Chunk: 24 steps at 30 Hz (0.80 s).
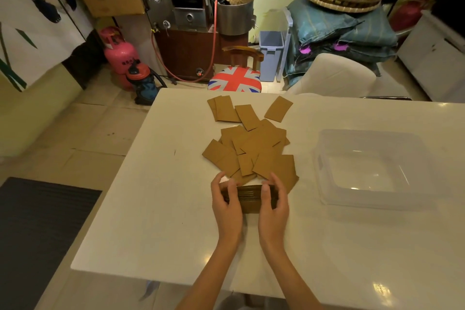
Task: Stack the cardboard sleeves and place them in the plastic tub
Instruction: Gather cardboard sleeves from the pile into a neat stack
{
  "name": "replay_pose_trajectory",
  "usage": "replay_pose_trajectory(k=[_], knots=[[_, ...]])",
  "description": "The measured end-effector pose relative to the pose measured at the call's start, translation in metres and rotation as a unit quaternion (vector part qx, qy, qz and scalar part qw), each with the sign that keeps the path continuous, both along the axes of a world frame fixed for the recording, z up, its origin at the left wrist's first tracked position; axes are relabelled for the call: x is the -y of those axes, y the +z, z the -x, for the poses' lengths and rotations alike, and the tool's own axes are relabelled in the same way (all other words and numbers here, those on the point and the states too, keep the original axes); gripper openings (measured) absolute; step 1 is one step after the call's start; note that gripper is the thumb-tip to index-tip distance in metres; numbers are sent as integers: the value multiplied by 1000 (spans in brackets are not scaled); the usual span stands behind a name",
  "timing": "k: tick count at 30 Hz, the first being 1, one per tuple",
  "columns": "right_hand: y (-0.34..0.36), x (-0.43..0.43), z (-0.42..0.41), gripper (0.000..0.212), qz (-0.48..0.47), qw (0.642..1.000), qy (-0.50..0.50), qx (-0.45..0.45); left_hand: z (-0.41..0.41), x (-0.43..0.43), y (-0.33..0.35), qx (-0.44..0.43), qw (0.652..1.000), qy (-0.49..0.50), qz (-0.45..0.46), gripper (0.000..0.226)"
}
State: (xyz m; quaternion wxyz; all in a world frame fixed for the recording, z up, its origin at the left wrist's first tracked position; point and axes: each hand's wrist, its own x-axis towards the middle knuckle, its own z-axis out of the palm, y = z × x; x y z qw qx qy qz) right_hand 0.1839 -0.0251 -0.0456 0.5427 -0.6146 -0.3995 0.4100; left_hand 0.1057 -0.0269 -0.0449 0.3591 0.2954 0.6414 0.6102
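Note:
A stack of flat brown cardboard sleeves (249,197) stands on edge on the white table (151,209), just in front of me. My left hand (226,205) clasps its left end and my right hand (274,205) clasps its right end. Beyond the stack, several loose sleeves (254,148) lie scattered and overlapping across the table's middle, and a few more sleeves (227,108) lie near the far edge. The clear plastic tub (324,158) sits to the right of my hands with nothing inside it.
A stool with a flag-pattern cushion (235,80) stands at the table's far edge. A white chair (334,75) is at the far right side. A pink gas cylinder (120,54) and a vacuum (144,83) stand on the floor to the left.

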Motion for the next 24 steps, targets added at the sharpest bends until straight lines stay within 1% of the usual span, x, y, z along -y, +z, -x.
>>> replay_pose_trajectory(k=[2,3,4,6,8,9,12,14,16,17,18,19,20,21,22,23,24], knots=[[-2,0,-7,48,12,1000,-3,-19,1,3,1,-15,1000,1,-4,42],[-3,2,-9,51,19,999,-2,-37,0,4,0,-10,1000,2,-3,42],[-3,3,-10,49,18,999,5,-47,0,4,0,-8,1000,-3,-2,37],[-2,7,-5,37,1,999,8,-52,-4,7,1,-42,999,-9,-2,21],[-4,10,-2,22,-12,998,-30,-54,-6,11,0,-64,998,-7,-7,13],[-7,10,-1,18,-6,998,-47,-47,-6,13,-1,-56,998,-6,-1,11],[-9,6,8,20,9,997,-67,-20,-9,11,5,-29,999,13,40,11],[-1,-3,9,16,13,997,-81,12,-15,12,17,-24,997,-4,68,13],[14,-20,-1,18,-10,997,-61,49,-14,18,32,-30,993,-76,86,17],[22,-30,-11,20,-31,997,-24,63,-10,22,39,-16,987,-128,100,18],[30,-38,-21,21,-59,995,33,75,-4,26,48,22,976,-184,114,18],[39,-43,-29,21,-86,987,104,83,2,28,59,86,957,-247,126,19],[47,-44,-32,20,-102,975,175,89,8,29,69,143,932,-303,140,28],[55,-41,-32,18,-110,962,233,92,12,27,79,169,908,-353,149,39],[63,-37,-29,14,-116,952,269,84,15,25,88,167,888,-397,159,47],[69,-34,-26,12,-119,950,282,67,17,23,96,159,874,-428,167,50],[78,-32,-22,19,-123,950,284,39,20,20,101,149,864,-448,175,49]])
